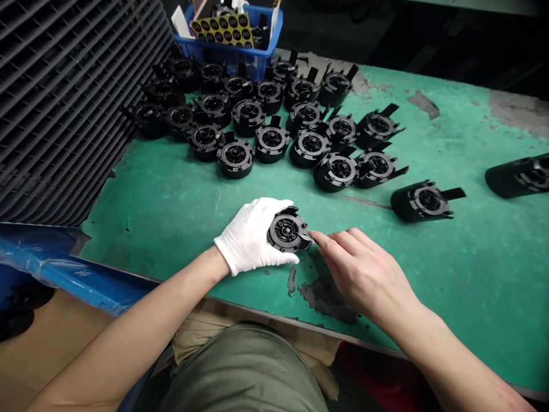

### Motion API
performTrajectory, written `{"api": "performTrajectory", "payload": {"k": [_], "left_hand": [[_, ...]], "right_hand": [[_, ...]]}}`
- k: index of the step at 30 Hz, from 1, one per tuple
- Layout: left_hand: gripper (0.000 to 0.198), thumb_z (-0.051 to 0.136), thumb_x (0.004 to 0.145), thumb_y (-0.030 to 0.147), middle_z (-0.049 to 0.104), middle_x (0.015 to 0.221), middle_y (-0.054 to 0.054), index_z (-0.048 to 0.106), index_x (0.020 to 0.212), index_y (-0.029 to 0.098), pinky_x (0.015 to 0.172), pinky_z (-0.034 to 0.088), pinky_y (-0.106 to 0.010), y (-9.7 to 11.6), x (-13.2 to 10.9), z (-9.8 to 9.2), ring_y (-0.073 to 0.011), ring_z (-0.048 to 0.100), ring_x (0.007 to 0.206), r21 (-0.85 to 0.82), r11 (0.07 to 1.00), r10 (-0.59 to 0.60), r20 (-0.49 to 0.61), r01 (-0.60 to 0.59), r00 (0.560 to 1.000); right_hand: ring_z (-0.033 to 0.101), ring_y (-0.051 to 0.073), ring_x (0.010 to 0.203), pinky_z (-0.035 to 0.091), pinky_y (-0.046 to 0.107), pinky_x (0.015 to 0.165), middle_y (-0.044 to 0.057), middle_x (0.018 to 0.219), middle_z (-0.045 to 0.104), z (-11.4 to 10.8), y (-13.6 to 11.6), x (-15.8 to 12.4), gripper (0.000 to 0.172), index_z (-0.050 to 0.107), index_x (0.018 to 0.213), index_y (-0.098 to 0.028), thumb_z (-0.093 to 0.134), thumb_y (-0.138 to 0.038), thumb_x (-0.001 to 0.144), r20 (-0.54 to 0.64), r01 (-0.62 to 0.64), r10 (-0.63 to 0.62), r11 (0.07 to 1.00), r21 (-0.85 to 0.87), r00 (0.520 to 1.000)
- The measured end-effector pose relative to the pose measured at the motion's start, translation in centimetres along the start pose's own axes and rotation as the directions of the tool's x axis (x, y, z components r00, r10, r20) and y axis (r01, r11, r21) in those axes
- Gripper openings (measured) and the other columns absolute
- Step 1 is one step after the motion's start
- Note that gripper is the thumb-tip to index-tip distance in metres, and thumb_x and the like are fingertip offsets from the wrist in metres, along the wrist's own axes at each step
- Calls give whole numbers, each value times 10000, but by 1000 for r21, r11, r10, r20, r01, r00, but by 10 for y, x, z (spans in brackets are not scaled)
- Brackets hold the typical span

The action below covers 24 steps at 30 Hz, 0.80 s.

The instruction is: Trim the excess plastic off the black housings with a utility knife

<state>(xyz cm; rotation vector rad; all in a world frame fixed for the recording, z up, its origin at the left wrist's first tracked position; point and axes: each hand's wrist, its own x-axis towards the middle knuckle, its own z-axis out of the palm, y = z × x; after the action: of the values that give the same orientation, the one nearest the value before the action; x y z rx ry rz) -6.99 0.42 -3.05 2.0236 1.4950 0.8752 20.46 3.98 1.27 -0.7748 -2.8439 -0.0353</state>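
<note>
My left hand point(253, 236), in a white glove, is wrapped round the side of a black round plastic housing point(286, 230). The ringed face of this part points up towards me, with a hub at its centre. On its right edge, my bare right hand point(360, 269) pinches a thin tool point(314, 242) with a metallic glint. The tip meets the rim near a curved tab. Most of the tool is hidden by my fingers, so its exact kind does not show.
Several similar black housings point(237, 157) stand across the green table point(180, 200). One lies apart at right point(422, 201), another at the far right edge. Behind are a blue bin point(231, 57) holding a yellow sticker sheet point(223, 30) and, at left, stacked dark slatted panels point(77, 103).
</note>
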Motion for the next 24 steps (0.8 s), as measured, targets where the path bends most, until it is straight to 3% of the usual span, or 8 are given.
{"api": "performTrajectory", "payload": {"k": [10,24], "left_hand": [[1073,1051,658,608,699,1445,-176,553,1515,197,1177,560,-555,0,0,0,-409,692,1346,9,1000,15,-17,-15,1000],[1026,1063,638,575,720,1414,-166,590,1470,206,1143,581,-552,2,1,0,-411,710,1314,-8,1000,-11,-15,11,1000]], "right_hand": [[466,223,792,430,345,702,52,868,623,-5,10,8,396,669,1336,-77,501,39,997,-1,100,-100,995,-6,995],[443,257,820,399,386,726,74,892,619,-8,9,12,383,652,1358,-58,516,3,1005,77,132,-125,987,-96,989]]}}
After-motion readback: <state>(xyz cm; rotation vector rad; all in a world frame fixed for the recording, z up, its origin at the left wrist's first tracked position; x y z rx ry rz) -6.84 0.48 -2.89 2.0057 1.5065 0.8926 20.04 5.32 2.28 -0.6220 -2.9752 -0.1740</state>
